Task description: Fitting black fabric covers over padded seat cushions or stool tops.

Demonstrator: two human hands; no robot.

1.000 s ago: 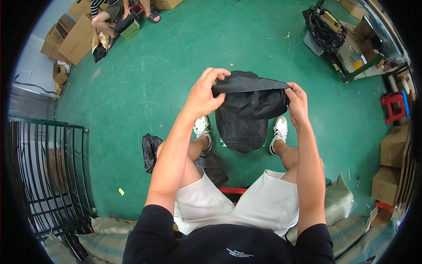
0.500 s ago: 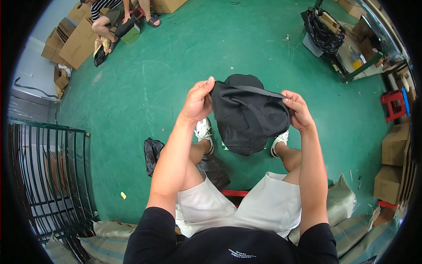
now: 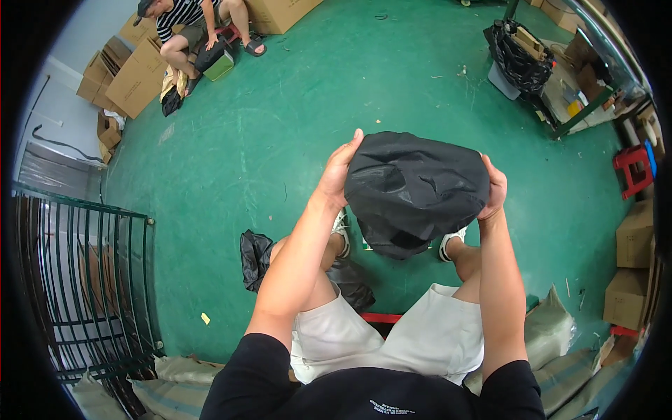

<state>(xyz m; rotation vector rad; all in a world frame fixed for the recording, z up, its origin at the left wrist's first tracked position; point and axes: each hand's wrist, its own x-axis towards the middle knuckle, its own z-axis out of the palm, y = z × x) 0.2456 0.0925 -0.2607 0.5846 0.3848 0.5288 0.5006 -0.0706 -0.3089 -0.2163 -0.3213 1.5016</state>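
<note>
A soft, rounded black fabric piece (image 3: 416,192), wrinkled on top, hangs above the floor between my hands. It may be a hat or a pouch; I cannot tell which. My left hand (image 3: 337,171) grips its left edge, thumb up along the side. On the opposite edge, my right hand (image 3: 494,187) has hold of it too, with most fingers hidden behind the cloth. Below on the floor, black bundles lie by my left leg: one (image 3: 256,259) outside it and another (image 3: 351,283) between my legs.
Another person (image 3: 185,31) sits at the far left, a hand on a black item over a green box (image 3: 220,67), near cardboard boxes (image 3: 133,80). A green metal rack (image 3: 91,280) stands left. Right are a bin with a black bag (image 3: 518,59), a red stool (image 3: 633,171) and cartons (image 3: 633,234).
The black fabric has turned so its rounded, wrinkled face shows instead of the strip along its upper edge. It looks spread wider, with both hands gripping its sides.
</note>
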